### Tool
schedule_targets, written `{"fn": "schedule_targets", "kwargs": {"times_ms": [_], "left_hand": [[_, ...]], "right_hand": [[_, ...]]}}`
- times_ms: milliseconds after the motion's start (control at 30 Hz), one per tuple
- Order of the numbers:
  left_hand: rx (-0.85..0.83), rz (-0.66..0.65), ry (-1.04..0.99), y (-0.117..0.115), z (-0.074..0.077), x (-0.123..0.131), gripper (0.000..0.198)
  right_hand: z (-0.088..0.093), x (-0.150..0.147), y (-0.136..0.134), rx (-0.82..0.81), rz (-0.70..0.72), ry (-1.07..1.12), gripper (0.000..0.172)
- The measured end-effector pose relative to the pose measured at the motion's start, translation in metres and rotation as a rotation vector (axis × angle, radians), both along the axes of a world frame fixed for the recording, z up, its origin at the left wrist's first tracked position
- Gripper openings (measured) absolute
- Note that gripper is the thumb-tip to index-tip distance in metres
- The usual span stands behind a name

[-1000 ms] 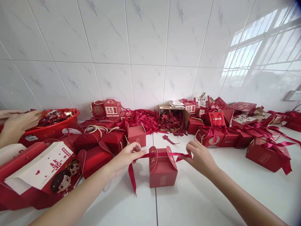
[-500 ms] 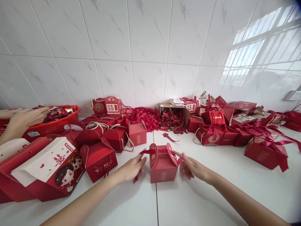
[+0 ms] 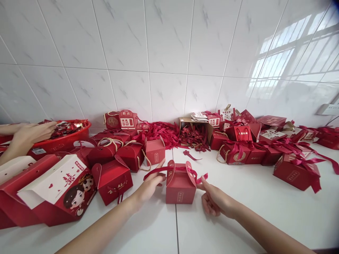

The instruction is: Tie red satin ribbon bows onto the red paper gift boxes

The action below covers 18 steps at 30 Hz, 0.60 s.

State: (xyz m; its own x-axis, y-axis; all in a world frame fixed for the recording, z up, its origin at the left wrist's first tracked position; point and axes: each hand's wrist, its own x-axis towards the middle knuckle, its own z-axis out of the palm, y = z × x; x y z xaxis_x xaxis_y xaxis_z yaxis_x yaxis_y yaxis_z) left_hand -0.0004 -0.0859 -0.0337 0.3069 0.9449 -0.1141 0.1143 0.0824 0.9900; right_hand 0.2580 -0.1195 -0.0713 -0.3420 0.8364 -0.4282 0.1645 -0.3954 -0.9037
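A small red gift box (image 3: 180, 190) stands upright on the white tabletop in front of me. A dark red ribbon (image 3: 156, 170) runs through its two rounded top flaps and sticks out on both sides. My left hand (image 3: 149, 185) is beside the box's left face, fingers stretched out, with the ribbon's left end lying loosely across it. On the other side, my right hand (image 3: 215, 197) pinches the short right end of the ribbon between thumb and forefinger, its other fingers curled.
Several red boxes (image 3: 113, 183) crowd the left; more ribboned boxes (image 3: 296, 173) line the right. Behind are a heap of ribbons (image 3: 162, 134) and an open carton (image 3: 210, 135). Another person's hand (image 3: 35, 134) is at a red basin (image 3: 66, 141). A tiled wall (image 3: 169, 42) rises behind.
My left hand has loosened from the ribbon, whose left end now curls over it. My right hand still pinches the right end. The box appears slightly further left in view.
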Motion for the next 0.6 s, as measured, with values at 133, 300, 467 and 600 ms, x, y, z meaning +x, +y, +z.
{"fn": "schedule_targets", "kwargs": {"times_ms": [133, 300, 467, 600], "left_hand": [[-0.023, 0.022, -0.072, 0.001, -0.001, 0.000, 0.052], [-0.056, 0.189, -0.256, -0.004, 0.019, -0.009, 0.052], [-0.106, 0.225, -0.420, -0.007, 0.043, -0.017, 0.031], [-0.071, 0.229, -0.552, -0.003, 0.053, -0.021, 0.021]], "right_hand": [[-0.002, -0.012, 0.002, 0.162, -0.258, 0.173, 0.052], [0.006, -0.013, 0.007, 0.282, -0.442, 0.580, 0.041], [0.026, -0.009, 0.014, 0.376, -0.457, 0.698, 0.041], [0.042, -0.007, 0.021, 0.479, -0.537, 0.696, 0.034]]}}
